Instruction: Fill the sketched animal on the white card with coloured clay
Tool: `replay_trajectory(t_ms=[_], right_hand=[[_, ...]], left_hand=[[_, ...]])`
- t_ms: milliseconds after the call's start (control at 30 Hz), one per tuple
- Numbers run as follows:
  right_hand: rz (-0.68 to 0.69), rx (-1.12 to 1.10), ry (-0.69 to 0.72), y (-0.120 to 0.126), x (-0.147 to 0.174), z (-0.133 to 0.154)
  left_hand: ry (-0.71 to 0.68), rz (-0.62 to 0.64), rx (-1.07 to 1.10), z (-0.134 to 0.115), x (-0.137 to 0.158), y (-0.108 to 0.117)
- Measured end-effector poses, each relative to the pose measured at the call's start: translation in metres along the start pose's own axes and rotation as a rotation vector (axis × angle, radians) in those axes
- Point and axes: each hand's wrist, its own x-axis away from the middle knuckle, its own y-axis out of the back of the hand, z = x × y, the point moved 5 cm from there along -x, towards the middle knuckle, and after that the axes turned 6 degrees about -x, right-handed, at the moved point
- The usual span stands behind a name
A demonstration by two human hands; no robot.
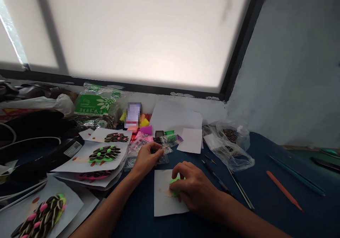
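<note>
My right hand (195,186) is over a small white paper card (162,181), its thumb and fingers curled onto a lump of light green clay (174,190). Beside the green, a pale peach smear of clay (164,192) lies on the card. Farther back and to the left, my left hand (149,158) reaches over clear plastic packets (135,153), its thumb and fingertips brought together. Whatever is between those fingertips is too small to make out. Part of the green clay is hidden by my right fingers.
Left are finished cards (117,165) with seeds on clay. Behind them are a green seed bag (92,105) and a phone (133,114). Blank paper (190,140) lies ahead. Right are a plastic bag of seeds (231,146), a pen (216,176) and an orange clay tool (284,190).
</note>
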Motion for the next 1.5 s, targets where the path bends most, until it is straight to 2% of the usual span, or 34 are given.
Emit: replay_trajectory(t_ms=[867, 1067, 1133, 1300, 1500], right_hand=[[-0.002, 0.031, 0.023, -0.002, 0.001, -0.002], [-0.169, -0.05, -0.041, 0.009, 0.001, -0.009], [-0.184, -0.047, -0.052, 0.011, 0.001, -0.01], [-0.066, 0.006, 0.021, 0.004, 0.001, -0.004], [0.028, 0.052, 0.026, -0.004, 0.001, -0.002]], left_hand=[[-0.025, 0.002, -0.01, 0.003, -0.002, 0.0], [0.003, 0.022, 0.005, -0.001, 0.001, 0.0], [0.006, 0.028, 0.005, -0.004, 0.002, 0.0], [0.012, 0.018, -0.013, -0.006, 0.003, 0.0], [0.014, 0.022, -0.018, -0.005, 0.003, 0.001]])
